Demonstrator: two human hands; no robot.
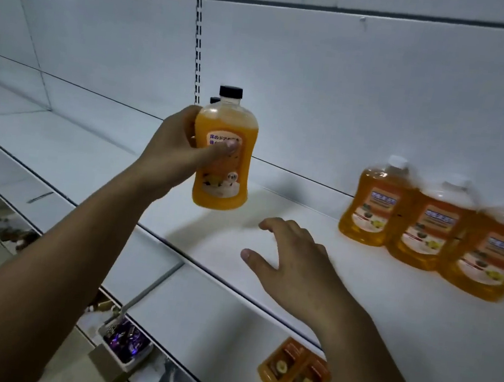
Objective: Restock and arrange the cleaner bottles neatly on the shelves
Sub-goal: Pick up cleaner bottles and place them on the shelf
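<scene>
The left arm is slanting up from the lower left, its bare forearm stretched forward. The left grip (170, 153) is holding an orange bottle (223, 184) upright, with the thumb lying across the front label and the fingers curling round behind. The right arm is slanting in from the lower right, wrist fairly straight. The right grip (295, 258) is facing palm down and holding nothing, fingers loosely spread and slightly bent, thumb pointing left.

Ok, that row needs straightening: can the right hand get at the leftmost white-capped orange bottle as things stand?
Probably yes. The right hand is open and empty above the shelf, and only bare shelf lies between it and the leftmost white-capped orange bottle, which stands upright to its right.
</scene>
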